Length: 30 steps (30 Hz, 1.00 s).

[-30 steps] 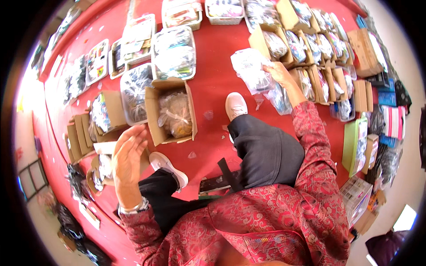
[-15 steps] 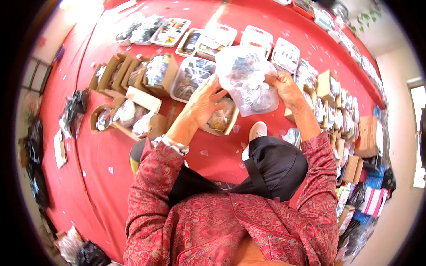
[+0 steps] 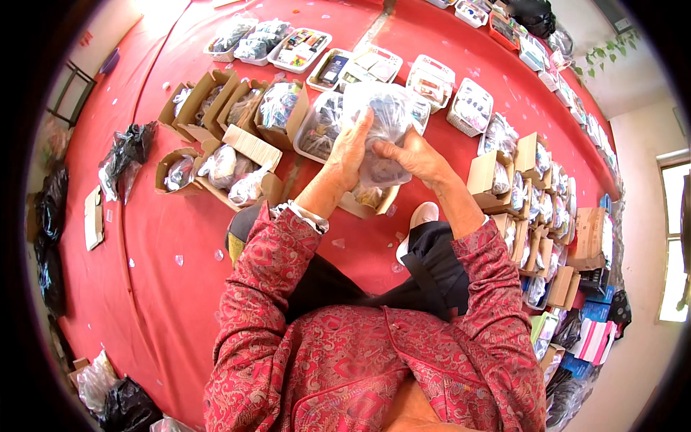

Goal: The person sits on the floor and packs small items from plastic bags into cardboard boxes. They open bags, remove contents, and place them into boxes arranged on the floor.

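Translucent plastic bag [image 3: 391, 119], crinkly, rounded, between both hands [image 3: 348, 153] [image 3: 423, 158]

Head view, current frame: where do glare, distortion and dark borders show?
In the head view, the window at right washes out nearly to white, the translucent plastic bag carries pale glare, the upper-right edge of the red floor covering bows, and black fills the corners.

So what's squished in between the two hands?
A see-through plastic bag, with the left hand and right hand both touching it, in the head view.
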### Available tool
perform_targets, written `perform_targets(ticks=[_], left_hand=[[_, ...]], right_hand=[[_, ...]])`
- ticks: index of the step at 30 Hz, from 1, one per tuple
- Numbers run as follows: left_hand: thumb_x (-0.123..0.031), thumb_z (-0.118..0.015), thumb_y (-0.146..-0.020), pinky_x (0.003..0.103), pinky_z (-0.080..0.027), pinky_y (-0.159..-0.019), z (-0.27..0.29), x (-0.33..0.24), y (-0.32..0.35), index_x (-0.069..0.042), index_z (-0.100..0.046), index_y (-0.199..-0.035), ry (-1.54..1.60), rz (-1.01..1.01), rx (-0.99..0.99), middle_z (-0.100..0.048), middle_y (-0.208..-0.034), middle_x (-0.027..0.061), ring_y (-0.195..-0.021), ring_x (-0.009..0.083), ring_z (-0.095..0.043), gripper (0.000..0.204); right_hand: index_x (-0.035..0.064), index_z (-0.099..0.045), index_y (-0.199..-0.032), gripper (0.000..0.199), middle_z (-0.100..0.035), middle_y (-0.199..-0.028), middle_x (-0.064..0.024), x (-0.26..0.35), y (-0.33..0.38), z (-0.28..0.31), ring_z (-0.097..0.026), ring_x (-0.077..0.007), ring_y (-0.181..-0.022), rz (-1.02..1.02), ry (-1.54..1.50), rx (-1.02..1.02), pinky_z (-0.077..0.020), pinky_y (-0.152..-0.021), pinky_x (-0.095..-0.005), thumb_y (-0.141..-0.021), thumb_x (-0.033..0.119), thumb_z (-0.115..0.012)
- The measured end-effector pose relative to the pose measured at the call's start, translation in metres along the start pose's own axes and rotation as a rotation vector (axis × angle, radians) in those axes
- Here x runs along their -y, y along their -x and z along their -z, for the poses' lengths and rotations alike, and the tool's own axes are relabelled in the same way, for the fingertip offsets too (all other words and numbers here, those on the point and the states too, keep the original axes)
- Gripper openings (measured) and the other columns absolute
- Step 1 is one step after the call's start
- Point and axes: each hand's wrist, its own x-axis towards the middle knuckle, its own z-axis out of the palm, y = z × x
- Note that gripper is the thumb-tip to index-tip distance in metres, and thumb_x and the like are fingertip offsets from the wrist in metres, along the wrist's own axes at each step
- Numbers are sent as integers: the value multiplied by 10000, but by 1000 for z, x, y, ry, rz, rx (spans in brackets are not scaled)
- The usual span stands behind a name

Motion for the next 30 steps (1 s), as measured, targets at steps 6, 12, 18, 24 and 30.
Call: perform_targets(ticks=[6, 12, 18, 24, 30], left_hand=[[-546, -396, -905, 388, -412, -939, 7, -17, -2, -50, -295, -1350, 201, 89, 288, -485, -1230, 130, -1096, 267, -507, 674], [-482, -370, -938, 390, -408, -945, 22, -26, -4, -25, -412, -1299, 250, 38, 389, -474, -1268, 139, -1073, 236, -518, 584], [-409, -385, -955, 353, -376, -980, 12, -22, 6, -53, -356, -1345, 41, -24, 304, -446, -1304, 108, -1178, 212, -439, 529], [-311, -333, -981, 366, -393, -976, 6, -10, 8, -44, -438, -1277, 193, 120, 222, -527, -1225, 83, -1101, 198, -515, 412], [-284, -417, -953, 409, -446, -906, 18, 9, -8, -61, -433, -1248, 285, 93, 280, -536, -1185, 93, -1057, 214, -544, 370]], right_hand=[[-15, -478, -1201, 458, -614, -1071, -112, -5, -5, 28, -617, -240, -949, -399, -617, -50, -500, -863, -370, -783, 98, -628], [-60, -429, -1234, 483, -576, -1142, -189, -7, 0, 46, -610, -299, -995, -145, -1055, 156, -511, -870, -432, -800, 99, -569], [-78, -433, -1238, 500, -553, -1183, -207, -21, -7, 44, -587, -318, -1025, -222, -952, 151, -472, -908, -429, -816, 176, -513], [-48, -553, -1075, 361, -607, -1036, -90, 7, -4, 6, -570, -172, -922, -406, -72, -73, -436, -853, -296, -855, 235, -509], [-35, -571, -1123, 430, -574, -1142, -104, -1, 0, 28, -532, -181, -1026, -216, -285, -46, -389, -923, -303, -853, 299, -556]])
